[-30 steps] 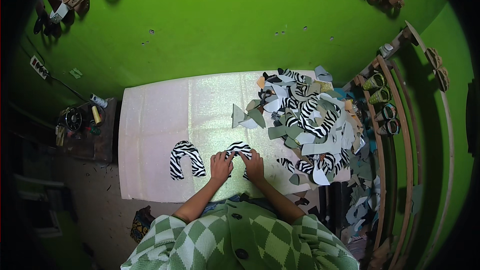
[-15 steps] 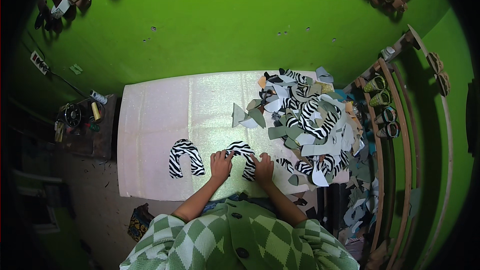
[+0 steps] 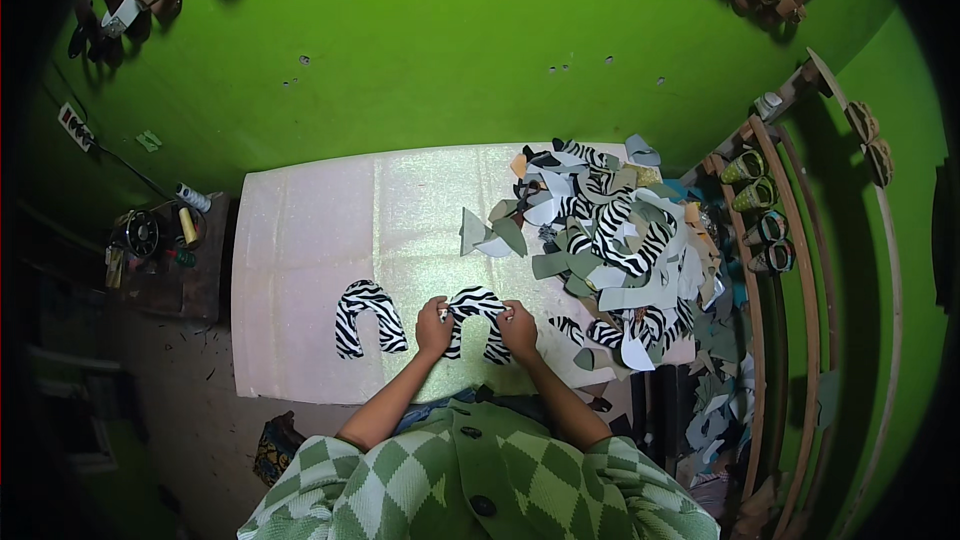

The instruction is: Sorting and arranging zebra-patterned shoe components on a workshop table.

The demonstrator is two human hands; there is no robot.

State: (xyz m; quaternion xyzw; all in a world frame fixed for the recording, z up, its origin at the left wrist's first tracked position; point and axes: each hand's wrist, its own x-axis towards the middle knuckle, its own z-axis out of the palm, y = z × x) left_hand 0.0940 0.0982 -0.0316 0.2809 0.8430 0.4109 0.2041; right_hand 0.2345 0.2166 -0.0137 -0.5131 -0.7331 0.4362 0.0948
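Black and white, the striped arch [image 3: 477, 300] sits between my left hand [image 3: 433, 329] and right hand [image 3: 518, 330], both pinching its sides. From here, I guess it's light, soft, best held there.

Green wall [image 3: 430, 60], grey floor [image 3: 195, 390], wooden rack [image 3: 760, 360] — right side

Our left hand [image 3: 433, 329] and our right hand [image 3: 519, 330] are side by side, a gap between them, fingers [image 3: 511, 309] bent and pinching. Behind them, our left arm [image 3: 387, 401] and right arm [image 3: 569, 404] spread wide.
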